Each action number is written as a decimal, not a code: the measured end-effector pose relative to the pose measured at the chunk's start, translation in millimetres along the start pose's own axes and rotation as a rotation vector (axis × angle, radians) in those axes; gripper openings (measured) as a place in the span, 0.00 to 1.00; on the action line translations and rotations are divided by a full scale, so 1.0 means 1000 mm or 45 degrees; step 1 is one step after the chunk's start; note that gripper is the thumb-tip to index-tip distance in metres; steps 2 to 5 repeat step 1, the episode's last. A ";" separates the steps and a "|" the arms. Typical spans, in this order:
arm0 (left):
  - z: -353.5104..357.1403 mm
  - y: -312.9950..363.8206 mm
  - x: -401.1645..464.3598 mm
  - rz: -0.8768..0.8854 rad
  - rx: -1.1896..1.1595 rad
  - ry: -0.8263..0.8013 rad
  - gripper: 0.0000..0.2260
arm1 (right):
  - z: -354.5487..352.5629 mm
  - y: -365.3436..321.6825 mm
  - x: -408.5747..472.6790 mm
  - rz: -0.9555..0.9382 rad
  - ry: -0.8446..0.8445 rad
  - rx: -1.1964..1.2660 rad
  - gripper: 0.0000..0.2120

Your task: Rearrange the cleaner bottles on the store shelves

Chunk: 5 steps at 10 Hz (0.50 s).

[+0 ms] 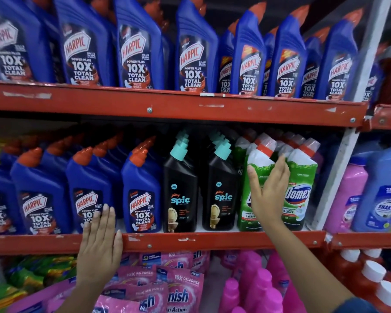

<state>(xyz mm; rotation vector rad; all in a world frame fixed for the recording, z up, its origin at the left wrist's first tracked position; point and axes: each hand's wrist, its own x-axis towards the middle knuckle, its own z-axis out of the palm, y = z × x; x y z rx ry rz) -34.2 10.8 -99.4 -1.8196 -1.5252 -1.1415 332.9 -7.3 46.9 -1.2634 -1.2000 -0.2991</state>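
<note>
At the right end of the middle shelf (212, 241), the right hand (269, 195) closes its grip around the green Domex bottle (257, 163) below its shoulder. The left hand (99, 242) lies flat, grip wide, on the front edge. The bottle is likely rigid, slick and hefty, so hold its waist, not the neck.

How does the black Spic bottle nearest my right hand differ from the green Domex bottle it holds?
The black plastic Spic bottle has a teal cap; the green plastic Domex bottle has a white shoulder and red collar. The Spic bottle stands untouched; the right hand grips the Domex bottle. Both stand on the red metal shelf, necks angled right.
</note>
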 end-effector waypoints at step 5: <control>-0.015 0.025 0.021 0.035 -0.085 0.042 0.27 | -0.009 -0.018 0.005 -0.139 0.032 -0.057 0.39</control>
